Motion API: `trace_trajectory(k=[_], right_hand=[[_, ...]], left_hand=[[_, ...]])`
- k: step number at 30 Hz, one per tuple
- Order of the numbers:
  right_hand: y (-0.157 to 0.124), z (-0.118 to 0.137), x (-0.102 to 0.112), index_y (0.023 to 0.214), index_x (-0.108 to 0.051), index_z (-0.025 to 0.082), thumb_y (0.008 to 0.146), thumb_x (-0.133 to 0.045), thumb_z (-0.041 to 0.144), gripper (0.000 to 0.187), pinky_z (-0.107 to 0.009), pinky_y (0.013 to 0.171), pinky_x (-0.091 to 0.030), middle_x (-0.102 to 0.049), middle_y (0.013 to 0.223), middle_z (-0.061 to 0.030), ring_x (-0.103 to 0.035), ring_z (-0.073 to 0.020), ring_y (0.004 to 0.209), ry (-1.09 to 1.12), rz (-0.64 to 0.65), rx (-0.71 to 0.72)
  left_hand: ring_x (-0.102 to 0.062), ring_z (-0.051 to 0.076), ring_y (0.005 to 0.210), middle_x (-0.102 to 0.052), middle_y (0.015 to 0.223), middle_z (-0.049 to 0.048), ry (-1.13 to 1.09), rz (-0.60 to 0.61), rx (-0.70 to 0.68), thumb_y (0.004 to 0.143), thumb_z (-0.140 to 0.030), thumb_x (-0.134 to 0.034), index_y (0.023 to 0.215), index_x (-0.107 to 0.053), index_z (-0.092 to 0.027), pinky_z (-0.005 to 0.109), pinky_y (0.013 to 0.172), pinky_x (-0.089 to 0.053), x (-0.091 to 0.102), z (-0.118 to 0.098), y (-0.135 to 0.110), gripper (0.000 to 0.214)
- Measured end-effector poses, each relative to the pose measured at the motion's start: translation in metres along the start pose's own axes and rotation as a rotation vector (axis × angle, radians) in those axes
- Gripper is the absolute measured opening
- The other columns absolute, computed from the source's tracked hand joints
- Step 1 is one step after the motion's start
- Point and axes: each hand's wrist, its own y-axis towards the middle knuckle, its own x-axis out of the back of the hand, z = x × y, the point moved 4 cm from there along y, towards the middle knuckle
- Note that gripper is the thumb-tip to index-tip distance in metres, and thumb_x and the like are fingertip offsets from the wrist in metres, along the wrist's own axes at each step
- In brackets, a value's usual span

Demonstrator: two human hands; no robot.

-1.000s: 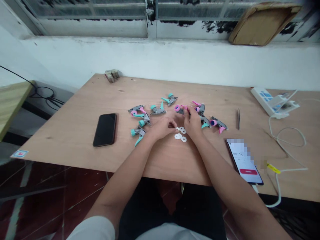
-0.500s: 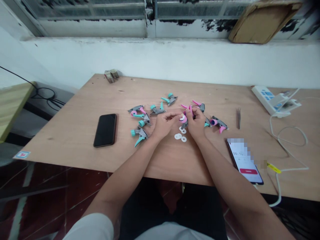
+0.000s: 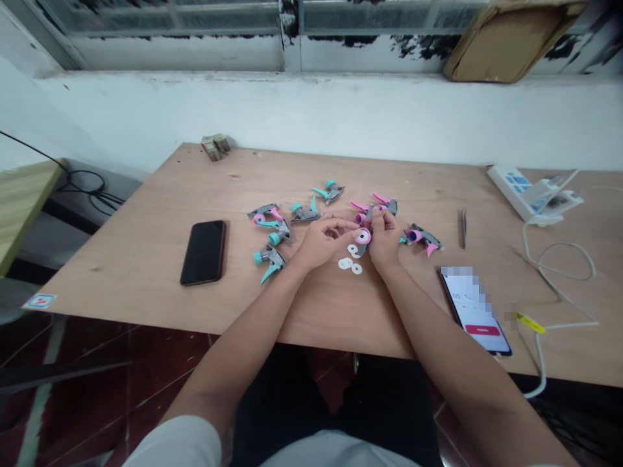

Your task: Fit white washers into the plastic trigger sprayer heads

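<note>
A grey and pink trigger spray head (image 3: 363, 248) is in my right hand (image 3: 385, 241), its pink cap turned up toward me. Inside the cap's mouth lies a white ring washer (image 3: 362, 237). My left hand (image 3: 325, 241) reaches in from the left, thumb and forefinger closed at the cap's rim. Just below on the table are several loose white washers (image 3: 345, 263). Behind my hands rest pink-trigger spray heads (image 3: 388, 205), and another pink one (image 3: 424, 238) is to the right. Several teal spray heads (image 3: 272, 259) lie to the left.
A dark phone (image 3: 203, 253) lies at the left, and a lit phone (image 3: 474, 311) on a cable at the right. Tweezers (image 3: 462, 228) sit near a white power strip (image 3: 523, 188). Small blocks (image 3: 215, 148) stand at the table's back edge.
The spray head has tilted so its cap opening faces me more fully, with the washer now seen inside it. My left fingertips have shifted slightly from over the opening to its rim.
</note>
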Motion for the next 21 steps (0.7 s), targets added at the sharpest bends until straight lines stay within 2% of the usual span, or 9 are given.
trace_trajectory(k=[6, 12, 21], right_hand=[[0.001, -0.005, 0.004, 0.062, -0.047, 0.023, 0.095, -0.062, 0.062, 0.054, -0.029, 0.06, -0.04, -0.046, 0.058, 0.0062, -0.041, -0.0112, 0.056, 0.007, 0.001, 0.009], [0.002, -0.008, 0.007, 0.063, -0.048, 0.023, 0.097, -0.062, 0.06, 0.052, -0.03, 0.062, -0.039, -0.045, 0.059, 0.0062, -0.041, -0.0122, 0.059, -0.092, 0.034, 0.08], [0.001, 0.0, 0.007, 0.063, -0.046, 0.023, 0.098, -0.061, 0.05, 0.047, -0.03, 0.062, -0.037, -0.044, 0.059, 0.0061, -0.04, -0.0121, 0.059, -0.161, 0.032, 0.104]], left_hand=[[-0.057, 0.012, 0.075, -0.065, 0.086, 0.003, 0.071, 0.085, -0.08, 0.085, -0.04, -0.084, 0.096, -0.086, -0.023, 0.026, 0.064, -0.043, 0.0, 0.005, -0.003, 0.02], [-0.057, 0.012, 0.074, -0.064, 0.088, 0.0028, 0.113, 0.083, -0.083, 0.085, -0.044, -0.084, 0.097, -0.086, -0.026, 0.026, 0.065, -0.045, 0.001, 0.011, -0.004, 0.022], [-0.058, 0.013, 0.078, -0.064, 0.09, 0.0029, 0.105, 0.079, -0.104, 0.088, -0.042, -0.082, 0.1, -0.086, -0.029, 0.027, 0.067, -0.047, -0.001, 0.018, -0.005, 0.019]])
